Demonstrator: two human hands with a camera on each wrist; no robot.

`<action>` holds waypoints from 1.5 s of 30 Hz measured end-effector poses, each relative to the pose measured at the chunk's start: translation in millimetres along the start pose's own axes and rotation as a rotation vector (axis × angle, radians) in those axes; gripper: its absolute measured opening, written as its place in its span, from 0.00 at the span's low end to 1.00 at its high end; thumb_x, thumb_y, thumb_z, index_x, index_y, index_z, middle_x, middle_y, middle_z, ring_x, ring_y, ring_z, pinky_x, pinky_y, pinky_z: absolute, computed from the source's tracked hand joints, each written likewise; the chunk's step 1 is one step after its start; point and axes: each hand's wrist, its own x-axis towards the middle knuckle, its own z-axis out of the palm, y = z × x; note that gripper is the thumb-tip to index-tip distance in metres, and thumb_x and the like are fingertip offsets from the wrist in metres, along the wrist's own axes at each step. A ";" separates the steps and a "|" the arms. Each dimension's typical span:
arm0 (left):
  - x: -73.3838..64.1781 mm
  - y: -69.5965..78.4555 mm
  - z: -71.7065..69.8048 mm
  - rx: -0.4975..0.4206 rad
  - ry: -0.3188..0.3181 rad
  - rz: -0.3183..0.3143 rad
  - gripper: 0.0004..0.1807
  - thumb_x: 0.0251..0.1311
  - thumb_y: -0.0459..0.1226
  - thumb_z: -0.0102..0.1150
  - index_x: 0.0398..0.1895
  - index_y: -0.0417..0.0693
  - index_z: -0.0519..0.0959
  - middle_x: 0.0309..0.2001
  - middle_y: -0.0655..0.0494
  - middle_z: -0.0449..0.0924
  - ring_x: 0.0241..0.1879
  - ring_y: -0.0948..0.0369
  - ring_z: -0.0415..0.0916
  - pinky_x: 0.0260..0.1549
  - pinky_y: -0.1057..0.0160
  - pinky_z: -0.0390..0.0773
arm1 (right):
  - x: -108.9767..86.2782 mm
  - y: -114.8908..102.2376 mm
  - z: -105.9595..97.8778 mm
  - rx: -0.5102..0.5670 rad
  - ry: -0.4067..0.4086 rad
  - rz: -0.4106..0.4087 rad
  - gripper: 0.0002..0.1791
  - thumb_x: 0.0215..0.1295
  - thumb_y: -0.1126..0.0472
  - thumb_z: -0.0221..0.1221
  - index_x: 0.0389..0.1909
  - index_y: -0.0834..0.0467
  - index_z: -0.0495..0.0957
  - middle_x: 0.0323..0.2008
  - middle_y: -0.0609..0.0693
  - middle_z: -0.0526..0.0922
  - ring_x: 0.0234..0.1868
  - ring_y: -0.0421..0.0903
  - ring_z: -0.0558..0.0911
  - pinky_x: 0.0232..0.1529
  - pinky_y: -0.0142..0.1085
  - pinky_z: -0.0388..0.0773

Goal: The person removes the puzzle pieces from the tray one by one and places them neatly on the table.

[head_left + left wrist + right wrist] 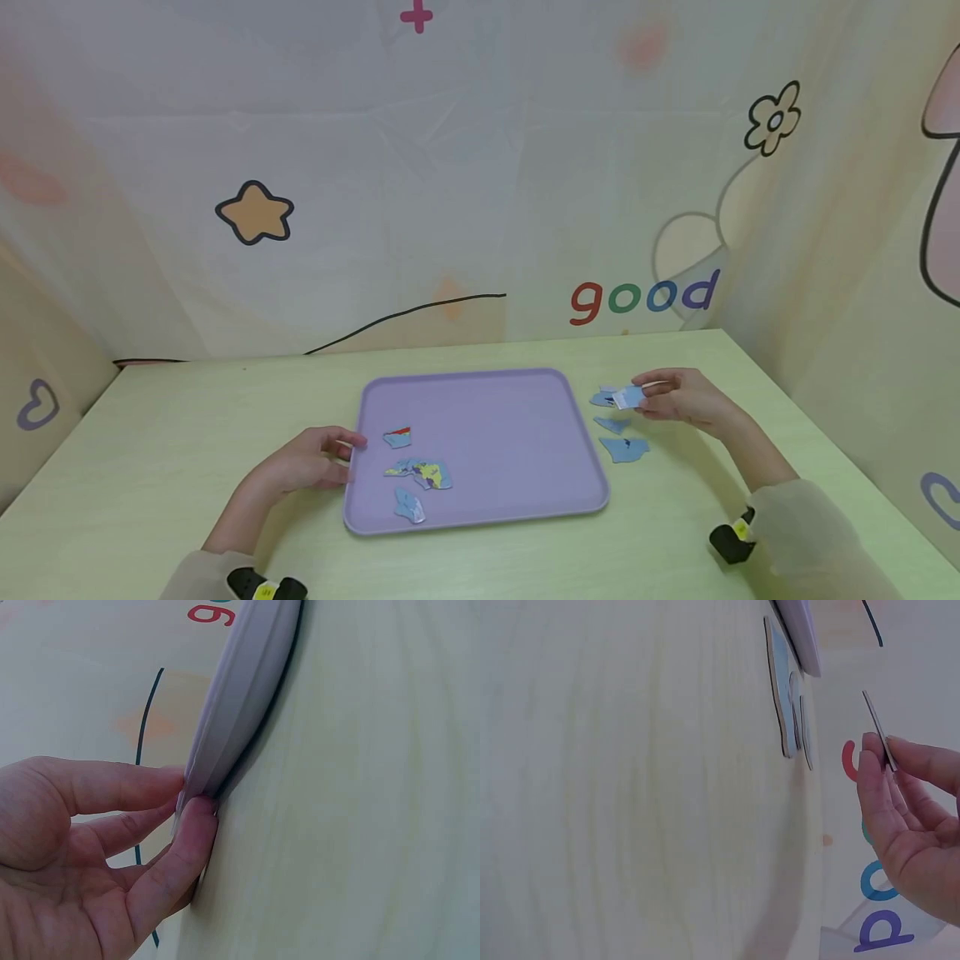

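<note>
My right hand (686,398) pinches a flat light-blue puzzle piece (628,397) between thumb and fingertips, raised over the table to the right of the tray. In the right wrist view that held piece (879,729) shows edge-on. Under and in front of it lie several blue puzzle pieces (624,450) on the table. With its thumb and fingers, my left hand (311,458) grips the left rim of the purple tray (510,450); the left wrist view has the fingertips on both sides of the tray's edge (240,697).
On the tray's left side are a red-and-blue piece (398,437), a yellow-and-blue group of pieces (431,474) and a pale blue piece (408,505). A printed cloth (450,208) hangs behind the pale wooden table (187,417) and along its sides.
</note>
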 end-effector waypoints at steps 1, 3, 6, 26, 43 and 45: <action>-0.5 0.4 -0.1 0.001 0.000 0.001 0.24 0.44 0.23 0.60 0.50 0.31 0.71 0.39 0.46 0.71 0.37 0.57 0.70 0.34 0.62 0.77 | -0.1 0.9 -2.3 0.008 0.011 0.008 0.27 0.57 0.71 0.57 0.56 0.75 0.61 0.40 0.56 0.75 0.36 0.42 0.80 0.43 0.39 0.77; -1.4 1.0 -0.3 0.001 0.000 0.003 0.24 0.44 0.23 0.60 0.50 0.31 0.71 0.39 0.45 0.71 0.37 0.57 0.70 0.35 0.61 0.77 | 0.1 3.1 -7.3 0.026 0.033 0.028 0.26 0.58 0.71 0.56 0.57 0.75 0.61 0.40 0.54 0.75 0.36 0.42 0.80 0.43 0.38 0.77; -1.8 1.3 -0.6 -0.001 -0.003 0.007 0.25 0.45 0.23 0.60 0.51 0.31 0.71 0.39 0.45 0.71 0.37 0.57 0.70 0.35 0.61 0.77 | 0.6 6.9 -14.0 0.048 0.055 0.051 0.27 0.58 0.71 0.56 0.58 0.75 0.60 0.39 0.52 0.75 0.36 0.41 0.80 0.42 0.37 0.77; -0.1 -0.8 -1.5 -0.004 -0.018 0.015 0.25 0.45 0.23 0.60 0.51 0.31 0.71 0.39 0.45 0.71 0.37 0.57 0.70 0.35 0.61 0.77 | 10.9 25.4 -24.8 -0.253 0.123 0.070 0.23 0.57 0.69 0.57 0.52 0.75 0.67 0.37 0.55 0.79 0.31 0.41 0.79 0.34 0.34 0.79; 1.5 -2.7 -2.6 0.003 -0.027 0.019 0.24 0.46 0.24 0.59 0.51 0.32 0.71 0.40 0.45 0.72 0.37 0.57 0.70 0.34 0.62 0.76 | -4.0 10.5 -23.3 -0.427 0.170 -0.003 0.23 0.58 0.63 0.58 0.51 0.75 0.69 0.42 0.65 0.79 0.32 0.42 0.77 0.32 0.32 0.77; 1.4 -2.6 -2.7 0.005 -0.027 0.021 0.24 0.46 0.24 0.59 0.50 0.32 0.71 0.40 0.45 0.72 0.37 0.57 0.70 0.33 0.62 0.76 | -3.1 7.1 -19.8 -0.435 0.162 -0.010 0.24 0.58 0.62 0.59 0.51 0.73 0.70 0.43 0.63 0.79 0.34 0.42 0.76 0.34 0.32 0.77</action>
